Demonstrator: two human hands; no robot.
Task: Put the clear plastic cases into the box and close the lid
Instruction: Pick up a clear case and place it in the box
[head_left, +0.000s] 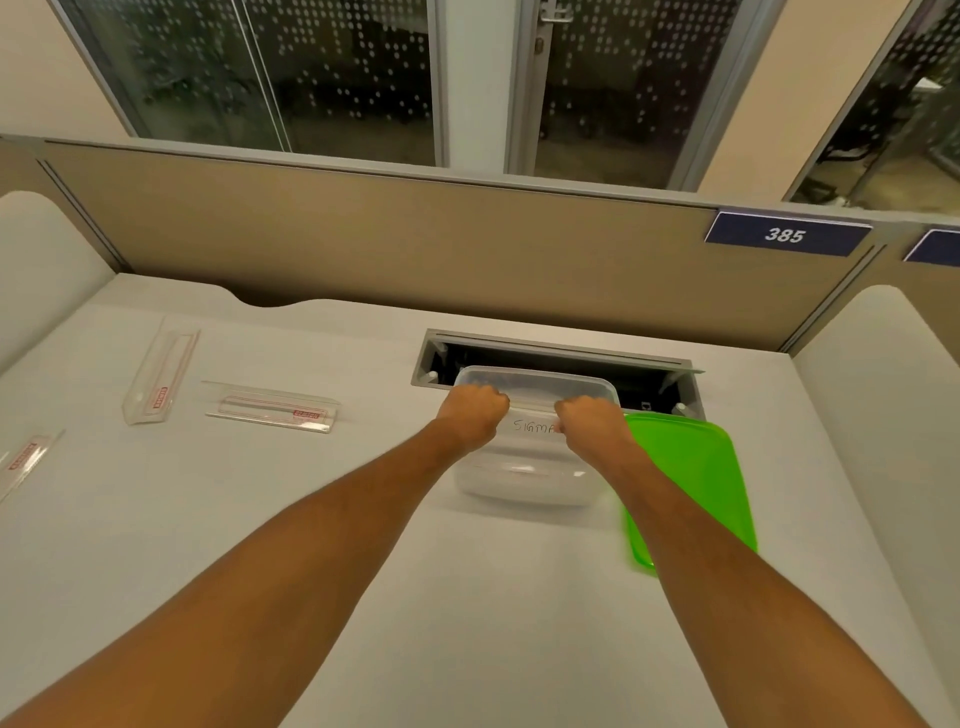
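A translucent rectangular plastic box with rounded corners stands lidless on the white desk, towards the far edge and right of the middle; its far rim reaches over the near lip of a grey recessed cable tray sunk into the desk top. The word SIGMA is handwritten on the box. Both hands are over the open box: the left hand and the right hand are each curled into a fist, knuckles up, and between them runs a clear plastic case lying lengthwise across the box opening. Each hand seems to grip one end of this case, though the fingertips are hidden under the knuckles, so how firmly they clasp it cannot be told.

A bright green translucent plastic lid lies flat on the desk just beside the box on its right side, partly under the right forearm.

Three more long clear plastic cases with red printed labels lie well apart from the box on the left half of the desk: one nearest the box, lying crosswise; one further left, pointing towards the far edge; and one at the left edge, partly cut off.

A beige partition runs along the desk's far edge, bearing a dark blue number plate reading 385
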